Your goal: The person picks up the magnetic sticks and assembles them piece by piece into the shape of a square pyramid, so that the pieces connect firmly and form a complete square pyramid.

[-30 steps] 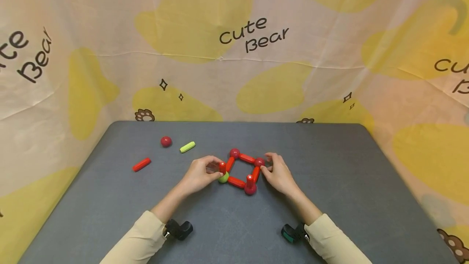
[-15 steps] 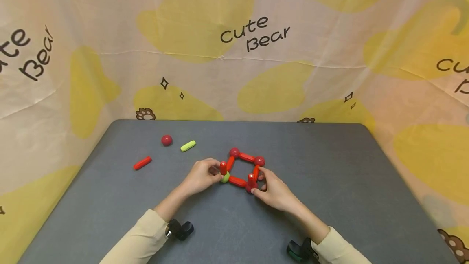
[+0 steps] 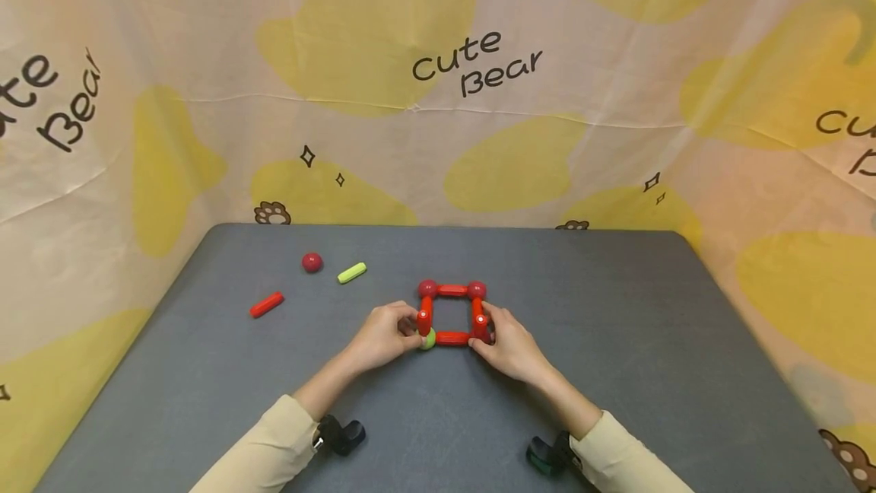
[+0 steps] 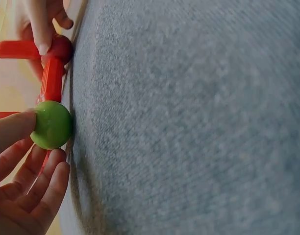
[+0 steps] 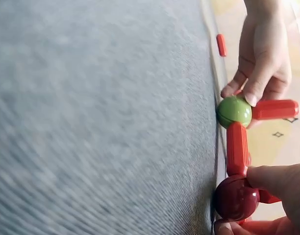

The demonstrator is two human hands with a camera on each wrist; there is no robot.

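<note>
**Two hands, one red square frame**

Both hands are on the square frame [image 3: 452,316] at the centre of the grey table [image 3: 616,341], and it lies flat and squared up to the viewer. The left hand [image 3: 383,337] works the 7 o'clock corner, thumb and fingertips pinching the green ball [image 4: 52,125]. The right hand [image 3: 509,348] takes the 5 o'clock corner, fingers curled round the dark red ball [image 5: 237,198] there. A short red stick stands upright on each near corner: the left post [image 3: 424,319] and the right post [image 3: 480,319].

The look of it: glossy red sticks [image 3: 452,290] for sides, balls for corners, two dark red ones at the far end at 11 and 1 o'clock.

Handling, as a judgement: light, hard plastic, smooth and a bit slippery. The sticks are stiff, but the joints look like the weak spot, likely to hinge or pop apart under a sideways tug. The corner balls are the sensible places to hold, both at once.

Out at 10 o'clock, well apart from the frame, lie a loose red ball [image 3: 312,262], a green stick [image 3: 352,273] and a loose red stick [image 3: 266,304].
</note>
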